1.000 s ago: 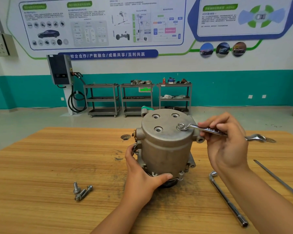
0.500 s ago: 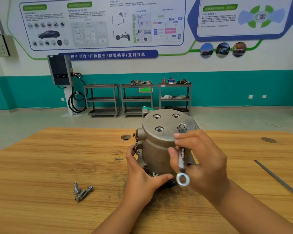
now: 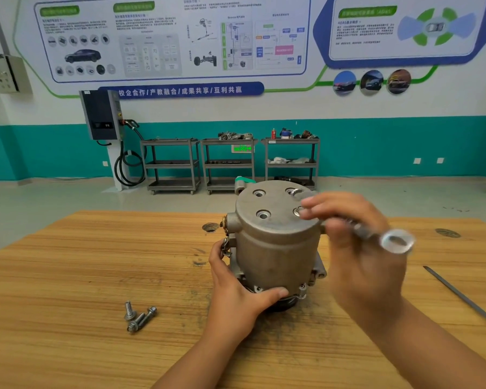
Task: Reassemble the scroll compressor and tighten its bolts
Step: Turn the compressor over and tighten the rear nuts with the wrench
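Currently my left hand (image 3: 236,300) curls fingers (image 3: 218,249) round base of compressor (image 3: 275,242), upright mid counter (image 3: 68,276). My right hand (image 3: 362,256), blurred, grips wrench (image 3: 366,233) over compressor's top right rim. Three loose bolts (image 3: 139,317) lie near left.

This is a car-repair training workshop. Big wall posters (image 3: 163,37) show cars and wiring diagrams, a charging unit (image 3: 100,115) with its cable stands by the wall, and three metal trolleys (image 3: 227,163) hold parts behind the wooden workbench (image 3: 68,276).
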`<move>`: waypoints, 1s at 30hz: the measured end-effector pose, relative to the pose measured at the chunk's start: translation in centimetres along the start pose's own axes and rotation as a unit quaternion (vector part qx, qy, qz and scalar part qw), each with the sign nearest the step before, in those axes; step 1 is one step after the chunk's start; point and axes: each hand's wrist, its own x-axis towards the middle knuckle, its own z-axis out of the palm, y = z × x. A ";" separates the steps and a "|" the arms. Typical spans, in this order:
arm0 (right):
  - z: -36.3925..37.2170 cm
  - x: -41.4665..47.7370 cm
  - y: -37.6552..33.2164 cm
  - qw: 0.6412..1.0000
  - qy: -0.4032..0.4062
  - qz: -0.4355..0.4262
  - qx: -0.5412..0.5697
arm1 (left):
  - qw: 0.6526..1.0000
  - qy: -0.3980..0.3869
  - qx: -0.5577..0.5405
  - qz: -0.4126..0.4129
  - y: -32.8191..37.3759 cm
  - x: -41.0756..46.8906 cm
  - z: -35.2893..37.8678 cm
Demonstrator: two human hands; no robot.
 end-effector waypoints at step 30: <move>-2.0 1.4 4.3 0.849 0.142 0.432 0.267 | 1.000 -0.010 0.001 0.000 0.2 0.0 0.0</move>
